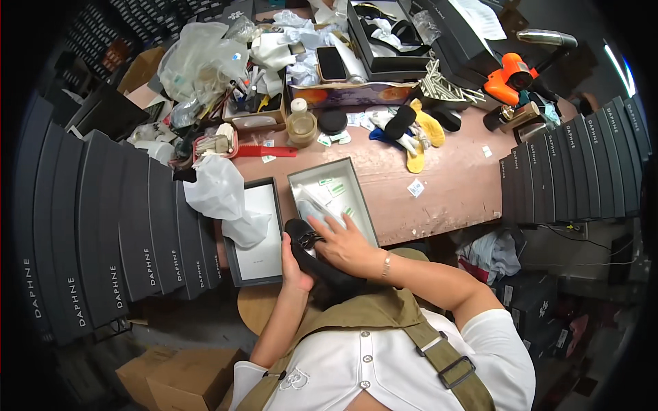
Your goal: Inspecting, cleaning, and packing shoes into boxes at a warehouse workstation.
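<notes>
My left hand [295,268] supports a black shoe [327,275] from its left side, close to my apron. A dark chain-like ornament [309,239] shows on the shoe's upper. Over the shoe lies my right hand [346,245], its fingers spread and touching the upper beside the ornament. The thumb of that hand is hidden. Just beyond stands an open shoe box [363,198] with white wrapping and green-and-white labels inside. A second box part [262,255], white inside with a dark rim, lies to the left with white tissue paper [218,192] over its far end.
Tall stacks of dark shoe boxes flank me at left [99,226] and right [569,164]. Across the table [445,198] lie a red brush [267,151], a glue bottle [301,127], yellow gloves [428,127], a phone [332,65] and an orange heat gun [508,79]. A cardboard box [185,377] stands below left.
</notes>
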`<state>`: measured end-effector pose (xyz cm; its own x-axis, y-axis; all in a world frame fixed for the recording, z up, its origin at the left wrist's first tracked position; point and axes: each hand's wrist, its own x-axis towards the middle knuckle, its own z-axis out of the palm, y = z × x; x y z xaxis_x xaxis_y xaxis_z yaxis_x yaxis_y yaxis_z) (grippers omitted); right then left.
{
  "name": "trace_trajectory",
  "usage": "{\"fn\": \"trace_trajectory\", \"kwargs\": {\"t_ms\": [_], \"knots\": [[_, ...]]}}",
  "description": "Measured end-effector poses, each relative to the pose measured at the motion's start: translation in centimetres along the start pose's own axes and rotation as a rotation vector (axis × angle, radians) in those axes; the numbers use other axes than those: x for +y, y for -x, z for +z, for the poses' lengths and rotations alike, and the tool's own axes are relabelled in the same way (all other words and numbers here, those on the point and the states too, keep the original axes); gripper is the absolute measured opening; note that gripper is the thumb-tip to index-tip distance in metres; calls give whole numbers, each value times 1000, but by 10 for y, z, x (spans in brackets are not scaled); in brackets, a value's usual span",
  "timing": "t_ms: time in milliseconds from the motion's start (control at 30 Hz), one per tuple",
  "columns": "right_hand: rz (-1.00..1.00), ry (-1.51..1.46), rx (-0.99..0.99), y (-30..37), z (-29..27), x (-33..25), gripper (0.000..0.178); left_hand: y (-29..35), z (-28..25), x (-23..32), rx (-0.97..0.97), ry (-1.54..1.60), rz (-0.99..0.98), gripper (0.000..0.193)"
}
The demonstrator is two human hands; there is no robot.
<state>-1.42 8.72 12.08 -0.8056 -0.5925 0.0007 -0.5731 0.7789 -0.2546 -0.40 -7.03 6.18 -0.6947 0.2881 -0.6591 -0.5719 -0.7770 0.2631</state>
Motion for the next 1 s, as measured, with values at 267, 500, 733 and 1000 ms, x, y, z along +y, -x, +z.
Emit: {"fn": "trace_trajectory", "kwargs": {"t_ms": [267, 500, 733, 1000], "knots": [[-222, -451, 206, 12, -6, 26, 11, -8, -19, 13, 82, -33, 58, 56], [164, -660, 200, 0, -19, 51, 28, -19, -29, 41, 122, 11, 119, 62], [-114, -111, -175, -11, -5, 5, 35, -8, 14, 24, -19, -79, 23, 55], [-198, -193, -107, -11, 54, -10, 14, 15, -8, 7, 42, -175, 6, 54]]}}
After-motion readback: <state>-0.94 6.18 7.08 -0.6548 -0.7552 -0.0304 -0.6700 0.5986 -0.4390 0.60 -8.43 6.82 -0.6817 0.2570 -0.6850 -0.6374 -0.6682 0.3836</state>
